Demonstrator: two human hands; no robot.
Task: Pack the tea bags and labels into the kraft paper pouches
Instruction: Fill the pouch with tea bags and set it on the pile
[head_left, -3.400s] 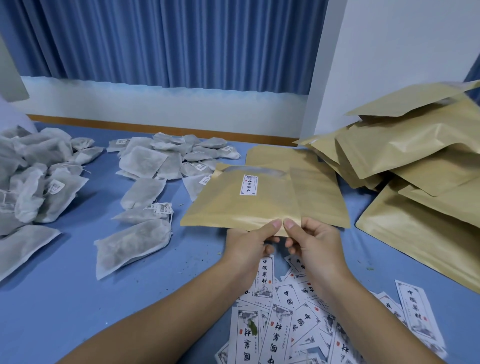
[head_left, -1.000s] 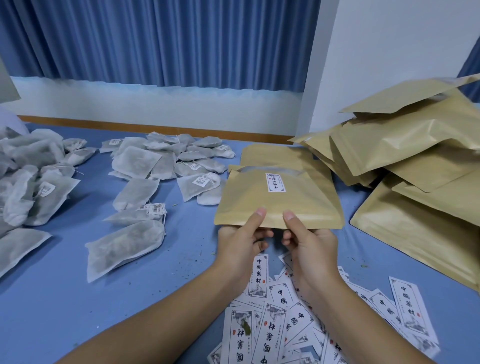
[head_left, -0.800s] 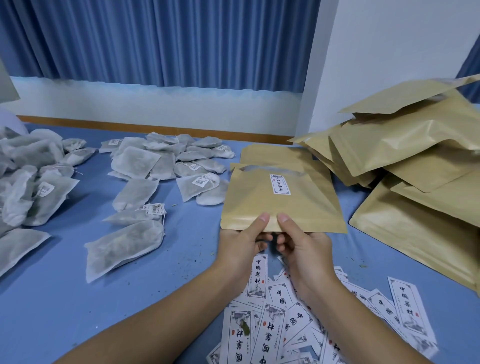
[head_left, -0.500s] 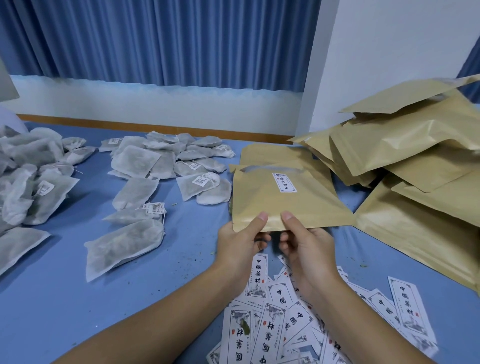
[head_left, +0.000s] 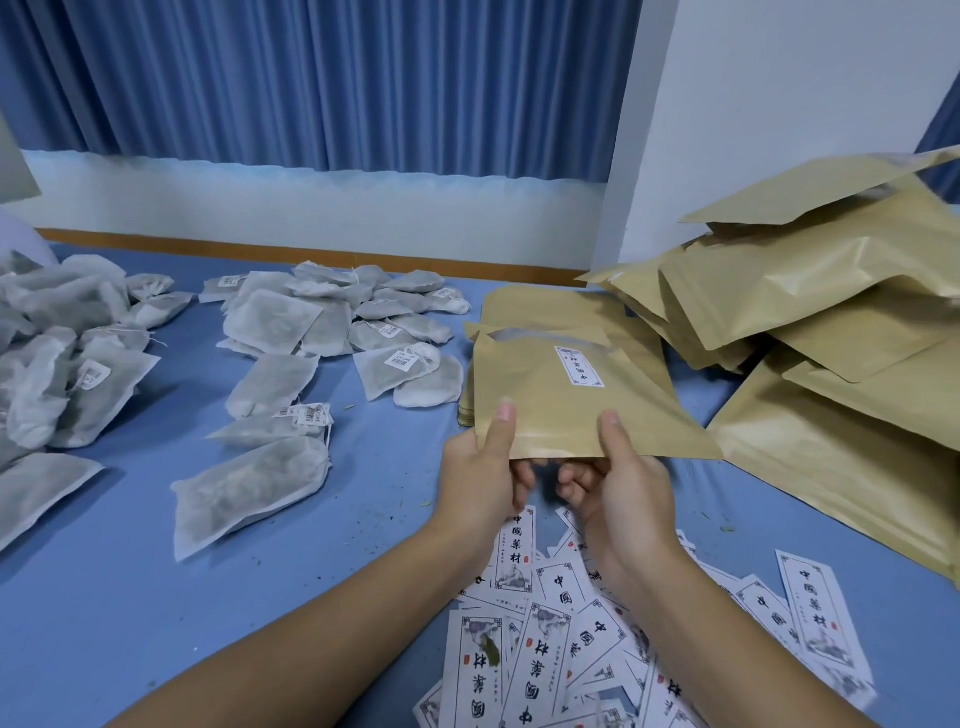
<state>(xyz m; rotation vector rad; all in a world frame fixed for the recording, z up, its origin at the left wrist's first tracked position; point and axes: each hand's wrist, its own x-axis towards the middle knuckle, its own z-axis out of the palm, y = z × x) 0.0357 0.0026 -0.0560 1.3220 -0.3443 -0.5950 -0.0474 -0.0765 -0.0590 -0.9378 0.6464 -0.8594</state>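
Left hand (head_left: 483, 478) and right hand (head_left: 618, 488) both grip one kraft pouch (head_left: 561, 410) by its near edge. The thumbs lie on top and the other fingers are curled underneath. The hands are side by side with a small gap between them.

The pouch is held flat and slightly tilted, at centre, just beyond the hands. A small white slip (head_left: 579, 366) with black characters shows near its far edge, beside a pale strip.

Behind and partly under it, a flat stack of pouches (head_left: 545, 306) lies on the blue bench (head_left: 130, 597). I cannot tell whether the held pouch touches the stack.

A loose pile of pouches (head_left: 831, 322) fills the right side, against the white wall (head_left: 779, 104).

Tea bags:
- One heap at far centre (head_left: 332, 322).
- A second heap at far left (head_left: 57, 353).
- One large tea bag (head_left: 249, 488) lies alone, left of the left hand.

Printed labels (head_left: 550, 649) are scattered at the near edge, under and between the forearms.

A blue curtain (head_left: 311, 78) hangs along the far side.
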